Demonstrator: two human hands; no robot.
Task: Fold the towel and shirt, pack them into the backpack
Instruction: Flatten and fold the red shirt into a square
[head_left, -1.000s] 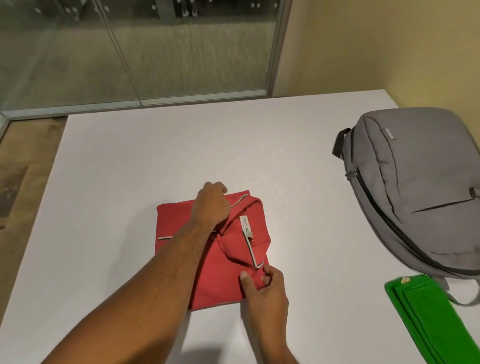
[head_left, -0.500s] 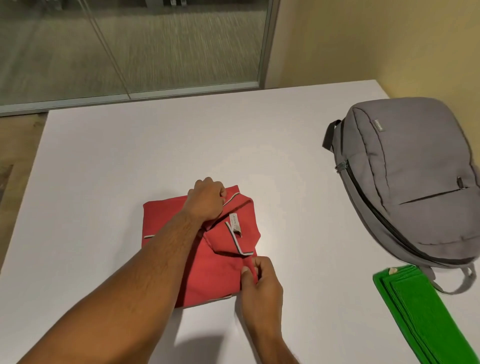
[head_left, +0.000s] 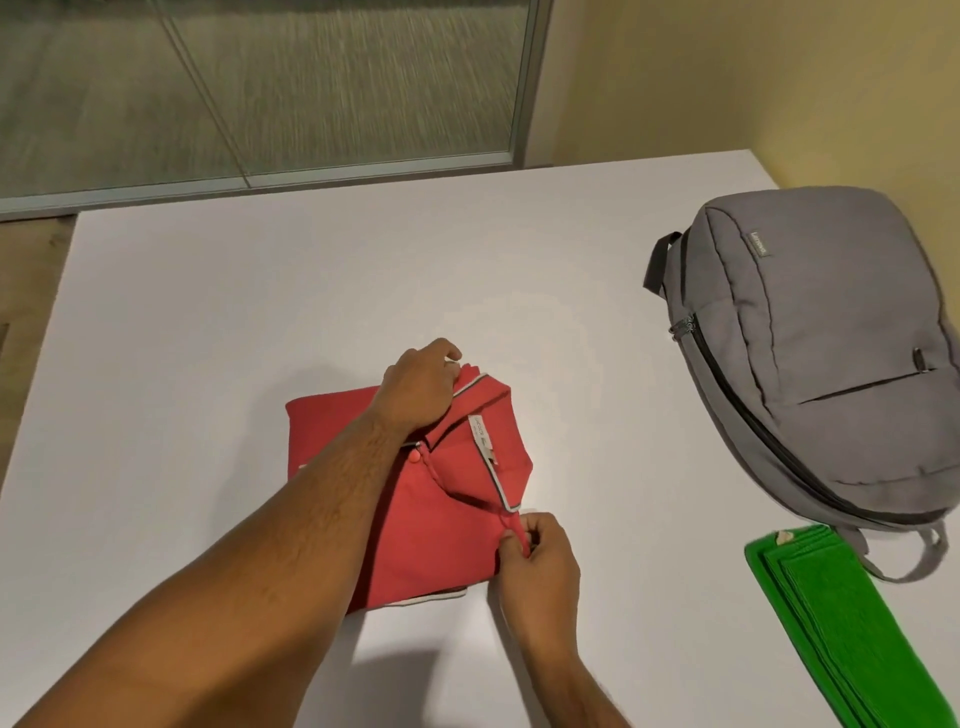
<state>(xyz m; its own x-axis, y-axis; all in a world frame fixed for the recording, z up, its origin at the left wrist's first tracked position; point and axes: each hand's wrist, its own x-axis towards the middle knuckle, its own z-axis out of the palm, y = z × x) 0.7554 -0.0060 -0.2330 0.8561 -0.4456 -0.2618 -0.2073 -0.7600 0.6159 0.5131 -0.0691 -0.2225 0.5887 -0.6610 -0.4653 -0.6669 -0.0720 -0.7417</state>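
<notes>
**Both hands on the folded red shirt, mid-surface**

The red shirt (head_left: 415, 499) lies folded into a rough square near the middle of the white surface (head_left: 260, 322), collar side turned toward the right. The left hand (head_left: 415, 389) reaches across it, and its grip is curled closed on the far collar edge, the knuckles up. The right hand (head_left: 540, 561) sits at the shirt's near right edge; its grip is a tight pinch of thumb and fingers on a fold of red cloth just below the collar's white-trimmed tip. A white neck label (head_left: 480, 434) shows inside the collar, and a white-trimmed hem shows along the shirt's near edge.

The grey backpack (head_left: 815, 374) lies flat at the right of the surface, well apart from the shirt, its zip closed as far as can be seen. Its far right side runs out of view, so I cannot tell how near it is to the surface's right edge. The green towel (head_left: 852, 629) lies folded into a long strip at the near right, its upper end touching or just overlapping the backpack's base by a grey strap loop.

A broad bare band of surface separates the shirt from the backpack and towel. More bare surface runs left of the shirt to the left edge, and beyond it to the far edge, where a glass partition (head_left: 260, 88) stands.
</notes>
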